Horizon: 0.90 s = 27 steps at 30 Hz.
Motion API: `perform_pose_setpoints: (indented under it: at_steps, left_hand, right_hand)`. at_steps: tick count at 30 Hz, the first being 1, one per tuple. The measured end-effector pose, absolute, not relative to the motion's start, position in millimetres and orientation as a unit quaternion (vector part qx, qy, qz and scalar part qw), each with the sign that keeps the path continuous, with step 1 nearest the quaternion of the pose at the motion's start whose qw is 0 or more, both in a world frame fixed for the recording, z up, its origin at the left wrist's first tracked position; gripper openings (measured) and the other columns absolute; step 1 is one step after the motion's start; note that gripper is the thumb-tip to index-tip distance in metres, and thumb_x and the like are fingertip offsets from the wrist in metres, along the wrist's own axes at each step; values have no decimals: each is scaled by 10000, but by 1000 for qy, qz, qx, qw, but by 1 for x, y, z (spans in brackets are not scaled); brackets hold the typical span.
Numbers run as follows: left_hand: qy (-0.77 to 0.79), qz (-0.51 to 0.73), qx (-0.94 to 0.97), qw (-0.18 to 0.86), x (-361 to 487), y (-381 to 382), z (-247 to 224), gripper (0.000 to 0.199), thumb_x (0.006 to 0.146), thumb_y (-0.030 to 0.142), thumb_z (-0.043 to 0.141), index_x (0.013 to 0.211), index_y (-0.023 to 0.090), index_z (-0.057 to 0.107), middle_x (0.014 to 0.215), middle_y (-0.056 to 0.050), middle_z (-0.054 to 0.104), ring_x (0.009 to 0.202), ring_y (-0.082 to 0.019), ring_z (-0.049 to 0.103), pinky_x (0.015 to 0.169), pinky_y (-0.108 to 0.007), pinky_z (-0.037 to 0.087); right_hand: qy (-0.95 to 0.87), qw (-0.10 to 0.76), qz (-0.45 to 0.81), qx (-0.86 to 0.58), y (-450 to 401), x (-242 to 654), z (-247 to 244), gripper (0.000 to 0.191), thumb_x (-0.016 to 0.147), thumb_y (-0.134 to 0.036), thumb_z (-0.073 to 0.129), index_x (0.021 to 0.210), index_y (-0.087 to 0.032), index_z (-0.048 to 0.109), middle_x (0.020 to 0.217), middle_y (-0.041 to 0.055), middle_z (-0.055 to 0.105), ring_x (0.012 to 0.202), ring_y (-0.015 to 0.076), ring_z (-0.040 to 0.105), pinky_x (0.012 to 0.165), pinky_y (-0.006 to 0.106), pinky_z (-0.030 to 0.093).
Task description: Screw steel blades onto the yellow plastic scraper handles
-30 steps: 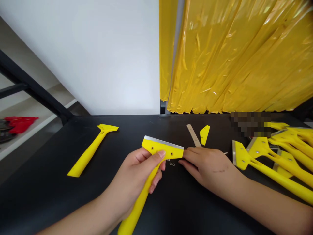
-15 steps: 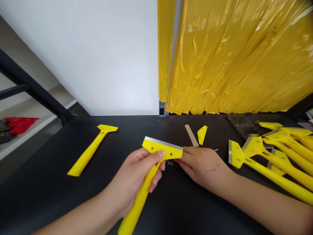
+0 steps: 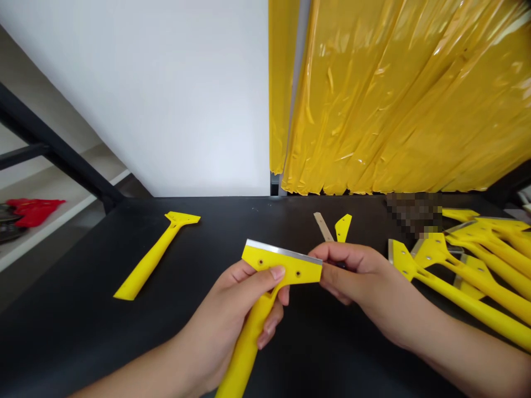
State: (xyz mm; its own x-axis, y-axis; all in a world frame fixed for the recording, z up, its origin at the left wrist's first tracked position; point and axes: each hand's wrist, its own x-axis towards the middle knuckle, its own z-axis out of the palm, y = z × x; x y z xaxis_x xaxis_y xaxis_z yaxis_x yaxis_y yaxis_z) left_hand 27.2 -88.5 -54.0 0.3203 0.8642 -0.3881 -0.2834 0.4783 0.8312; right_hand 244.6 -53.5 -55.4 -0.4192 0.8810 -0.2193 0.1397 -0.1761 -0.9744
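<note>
My left hand (image 3: 253,298) is closed around a yellow scraper (image 3: 244,342) at the neck, thumb pressed on its head. The scraper tilts with its head up; a metal blade runs along the top edge, and two holes show in the yellow head. At the head's right end is my right hand (image 3: 352,271), fingers curled together in a pinch. Whatever those fingers hold, if anything, is too small or hidden to make out. Behind that hand lie a beige strip with holes (image 3: 322,225) and a small yellow plate (image 3: 343,227).
Another yellow scraper (image 3: 155,257) lies on the black table (image 3: 83,326) at the left. Several yellow scrapers with blades (image 3: 468,287) are heaped at the right. A white panel (image 3: 186,110) and yellow plastic wrapping (image 3: 398,99) stand behind the table.
My right hand has lifted from the table beside the small nuts and moved up and right, its fingers now pinched. The held scraper has shifted slightly right and down.
</note>
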Motion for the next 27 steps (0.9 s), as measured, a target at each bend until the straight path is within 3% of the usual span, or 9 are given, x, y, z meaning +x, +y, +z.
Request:
perform_pose_setpoints:
  at_steps: [3, 7, 27]
  left_hand:
    - [428, 408, 331, 735, 27, -90, -53, 365, 990, 429, 666, 740, 163, 659, 490, 15, 524, 420, -88, 417, 428, -182, 354]
    - [433, 431, 325, 722, 27, -89, -52, 317, 985, 388, 678, 758, 168, 660, 521, 20, 539, 437, -92, 440, 435, -183, 364]
    - [428, 430, 340, 718, 27, -85, -55, 374, 1011, 415, 645, 735, 162, 658, 495, 20, 518, 417, -83, 417, 424, -176, 344]
  right_hand:
    - [-432, 325, 735, -410, -63, 240, -57, 283, 916, -426, 778, 850, -185, 646, 636, -61, 437, 574, 85, 274, 526, 271, 176]
    - [-347, 337, 794, -369, -67, 238, -63, 298, 937, -422, 782, 852, -192, 612, 670, -57, 436, 575, 78, 249, 532, 274, 151]
    - [-362, 342, 800, -336, -65, 238, -65, 230, 957, -395, 766, 916, -198, 655, 700, -43, 456, 596, 91, 260, 542, 280, 166]
